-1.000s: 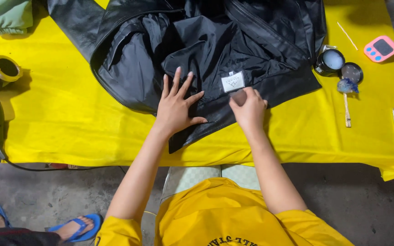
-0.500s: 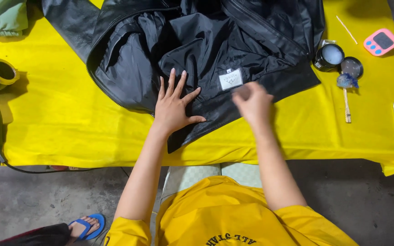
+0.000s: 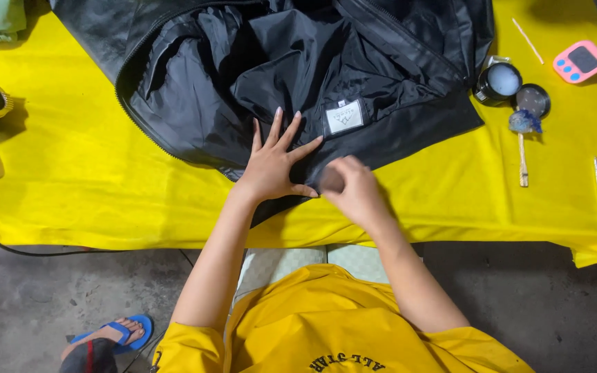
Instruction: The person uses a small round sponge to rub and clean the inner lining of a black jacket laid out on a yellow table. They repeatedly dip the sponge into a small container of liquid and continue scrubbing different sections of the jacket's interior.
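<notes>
A glossy, crinkled black nylon jacket (image 3: 257,83) lies open on the smooth yellow table cover (image 3: 70,179), its zip edge curving left. A small white rectangular label (image 3: 345,116) sits on the lining, just above both hands. The left hand (image 3: 274,162) presses flat, fingers spread; the right hand (image 3: 354,190), blurred, closes on a small dark round object (image 3: 331,181) against the hem.
</notes>
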